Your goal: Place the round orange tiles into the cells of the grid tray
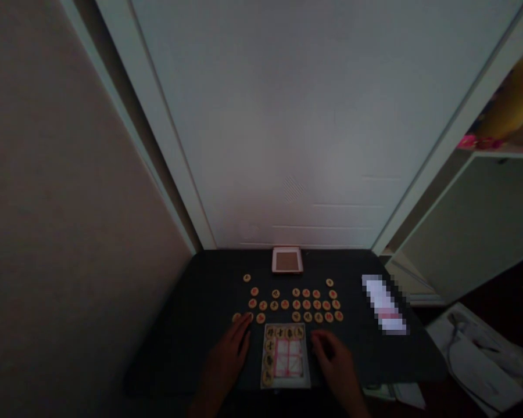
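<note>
Worktop [169, 348] carrying box [292, 383] | left hand [234, 341] touching disc [251, 319] left of box, grip apart | right hand [336, 355] resting right of box, grip unclear

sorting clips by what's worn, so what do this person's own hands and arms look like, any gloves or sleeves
The left hand and right hand are both ungloved. No sleeve, watch or bracelet shows on the parts of the wrists and forearms in view. The picture is too dim to tell about rings, nail polish or small markings.
</note>
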The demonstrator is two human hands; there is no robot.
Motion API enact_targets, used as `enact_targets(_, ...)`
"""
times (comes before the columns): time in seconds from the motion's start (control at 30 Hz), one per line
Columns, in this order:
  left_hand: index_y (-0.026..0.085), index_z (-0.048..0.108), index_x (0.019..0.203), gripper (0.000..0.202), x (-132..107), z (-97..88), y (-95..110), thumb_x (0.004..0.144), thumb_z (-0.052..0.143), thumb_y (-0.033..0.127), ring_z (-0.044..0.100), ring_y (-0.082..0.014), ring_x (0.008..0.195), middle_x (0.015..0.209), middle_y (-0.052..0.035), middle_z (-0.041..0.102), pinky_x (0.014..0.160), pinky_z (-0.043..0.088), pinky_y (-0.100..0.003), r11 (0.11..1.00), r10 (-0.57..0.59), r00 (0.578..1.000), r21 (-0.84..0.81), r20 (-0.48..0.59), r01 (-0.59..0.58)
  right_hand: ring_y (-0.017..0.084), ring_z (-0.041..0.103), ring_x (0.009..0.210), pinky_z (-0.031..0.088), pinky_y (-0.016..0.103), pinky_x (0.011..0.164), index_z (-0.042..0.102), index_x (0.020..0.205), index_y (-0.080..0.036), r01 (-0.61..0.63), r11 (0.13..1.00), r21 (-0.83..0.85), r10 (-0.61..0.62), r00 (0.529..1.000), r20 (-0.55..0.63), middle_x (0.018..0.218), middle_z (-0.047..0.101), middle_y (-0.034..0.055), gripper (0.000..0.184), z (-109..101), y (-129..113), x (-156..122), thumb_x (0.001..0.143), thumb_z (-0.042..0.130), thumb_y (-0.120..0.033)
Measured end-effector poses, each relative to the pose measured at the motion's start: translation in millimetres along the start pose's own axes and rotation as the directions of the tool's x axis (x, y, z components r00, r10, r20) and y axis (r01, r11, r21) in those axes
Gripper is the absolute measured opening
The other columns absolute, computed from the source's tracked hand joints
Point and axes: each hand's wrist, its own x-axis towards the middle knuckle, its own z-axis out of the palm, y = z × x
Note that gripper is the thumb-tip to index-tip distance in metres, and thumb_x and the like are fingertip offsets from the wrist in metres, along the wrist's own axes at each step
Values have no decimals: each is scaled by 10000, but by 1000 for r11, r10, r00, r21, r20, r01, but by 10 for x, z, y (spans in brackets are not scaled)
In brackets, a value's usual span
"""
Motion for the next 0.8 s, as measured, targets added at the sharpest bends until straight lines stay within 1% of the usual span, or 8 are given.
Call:
enact_targets(0.1,254,628,1297,373,-32,-14,-24,998,413,316,645,-207,1200,1307,-25,677,1043,528,-358,999,37,999,16,23,-37,249,723,857,565,309,768,748,966,-213,6,1000,-5,-6,1000,-3,939,772,85,368,-1,15,0,892,590,-536)
enact_targets(0.23,271,636,1277,351,-127,-9,-64,997,432,324,655,-200,1184,1319,-16,669,1032,539,-359,998,66,998,4,5,-66,245,720,844,565,308,755,746,972,-212,3,1000,-13,-3,1000,4,946,769,87,360,3,16,-2,900,581,-525)
enact_targets(0.37,274,621,1289,349,-141,-1,-71,989,458,342,640,-209,1206,1343,-23,652,1013,553,-368,1000,20,1000,-3,13,-20,251,720,858,563,321,780,744,984,-210,-8,1000,-17,8,1000,-4,952,770,93,367,-3,-4,-4,896,584,-527)
enact_targets(0.5,271,671,1206,315,-86,-25,-28,982,457,325,676,-208,1147,1232,-16,717,1016,549,-370,999,19,999,-28,45,-18,253,717,858,563,324,778,740,999,-208,-25,1000,-5,25,1000,9,957,768,96,393,-11,2,-4,894,575,-548)
enact_targets(0.6,285,680,1177,302,-56,-51,27,976,458,330,700,-200,1096,1205,-5,729,991,563,-354,999,9,999,-51,45,-6,250,718,854,566,322,781,739,1001,-209,-50,999,12,49,999,19,950,769,90,407,-3,36,1,890,575,-565)
enact_targets(0.7,281,672,1179,298,-30,-60,85,944,503,353,701,-211,1092,1227,-12,720,946,582,-342,998,-35,999,-46,38,37,247,723,842,573,312,764,741,993,-209,-69,997,40,69,998,12,949,770,86,424,11,67,8,880,583,-585)
enact_targets(0.8,270,652,1202,316,2,-41,131,923,526,352,694,-222,1099,1230,-28,718,920,582,-332,995,-86,994,-51,60,90,248,725,840,577,309,755,742,984,-207,-69,996,60,69,998,3,953,769,87,435,14,61,10,869,591,-598)
